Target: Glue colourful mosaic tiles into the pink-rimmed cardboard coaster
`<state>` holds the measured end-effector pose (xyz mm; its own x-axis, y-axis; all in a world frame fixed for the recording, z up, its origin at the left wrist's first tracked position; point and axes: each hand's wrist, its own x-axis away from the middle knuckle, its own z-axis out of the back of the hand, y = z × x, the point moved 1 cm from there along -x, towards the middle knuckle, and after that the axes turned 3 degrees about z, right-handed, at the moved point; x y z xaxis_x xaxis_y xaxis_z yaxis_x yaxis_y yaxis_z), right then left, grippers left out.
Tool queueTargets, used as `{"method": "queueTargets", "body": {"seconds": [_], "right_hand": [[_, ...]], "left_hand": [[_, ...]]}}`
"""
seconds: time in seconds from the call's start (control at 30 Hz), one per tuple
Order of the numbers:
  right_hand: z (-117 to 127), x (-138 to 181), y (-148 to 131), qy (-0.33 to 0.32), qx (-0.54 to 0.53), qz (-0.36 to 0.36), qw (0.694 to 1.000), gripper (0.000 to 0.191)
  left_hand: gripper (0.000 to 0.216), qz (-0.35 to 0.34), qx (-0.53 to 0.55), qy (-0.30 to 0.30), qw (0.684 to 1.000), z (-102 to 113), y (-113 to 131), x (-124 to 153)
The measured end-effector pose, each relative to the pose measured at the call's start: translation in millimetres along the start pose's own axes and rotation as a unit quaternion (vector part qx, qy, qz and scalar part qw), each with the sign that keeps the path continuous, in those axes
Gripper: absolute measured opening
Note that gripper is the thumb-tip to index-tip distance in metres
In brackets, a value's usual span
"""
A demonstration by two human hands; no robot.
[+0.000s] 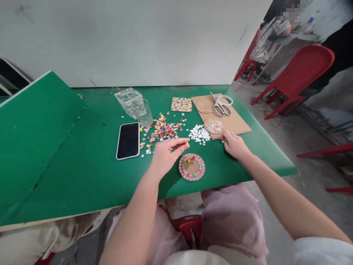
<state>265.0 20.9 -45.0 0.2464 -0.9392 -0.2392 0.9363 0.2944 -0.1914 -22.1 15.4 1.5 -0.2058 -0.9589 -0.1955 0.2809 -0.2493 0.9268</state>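
Note:
My left hand [167, 154] hovers just left of a round mosaic coaster [192, 166], its thumb and fingers pinched together on something too small to name. The coaster has a ring of pink tiles and a few coloured ones inside, with a bare cork middle. My right hand [234, 144] rests on the green table [82, 162] at the near corner of a brown board [234, 119], fingers curled at a tiny tile. A heap of coloured tiles [162, 130] and a pile of white tiles [199, 133] lie just beyond my hands.
A black phone [128, 140] lies left of the tiles, a clear plastic bag and cup [135, 105] behind it. A coloured tile sheet [181, 104], scissors [222, 104] and two round discs [213, 126] sit at the back right. Red chairs [300, 79] stand beyond the table's right edge.

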Motion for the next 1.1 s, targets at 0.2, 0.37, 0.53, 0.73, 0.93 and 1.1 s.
{"method": "queueTargets", "body": {"seconds": [0.2, 0.37, 0.53, 0.73, 0.93, 1.1], "right_hand": [[2, 2, -2, 0.013, -0.002, -0.009, 1.0, 0.024], [5, 10, 3, 0.049, 0.011, -0.039, 0.998, 0.027], [2, 23, -6, 0.033, 0.036, -0.029, 0.998, 0.027], [-4, 33, -32, 0.008, 0.019, -0.006, 1.0, 0.04], [5, 38, -36, 0.051, -0.007, -0.066, 0.996, 0.043], [-7, 46, -49, 0.006, 0.0, -0.027, 1.0, 0.048]], "left_hand": [[0.02, -0.001, 0.0, 0.0, 1.0, 0, 0, 0], [0.02, 0.002, 0.006, -0.001, 1.0, 1, 0, 0], [0.019, -0.002, 0.005, -0.002, 1.0, 1, 1, 0], [0.02, -0.001, 0.0, -0.005, 1.0, 0, 1, 0], [0.021, -0.006, -0.002, -0.005, 1.0, 2, 2, 1], [0.02, -0.011, -0.005, -0.006, 1.0, 3, 2, 0]]}}
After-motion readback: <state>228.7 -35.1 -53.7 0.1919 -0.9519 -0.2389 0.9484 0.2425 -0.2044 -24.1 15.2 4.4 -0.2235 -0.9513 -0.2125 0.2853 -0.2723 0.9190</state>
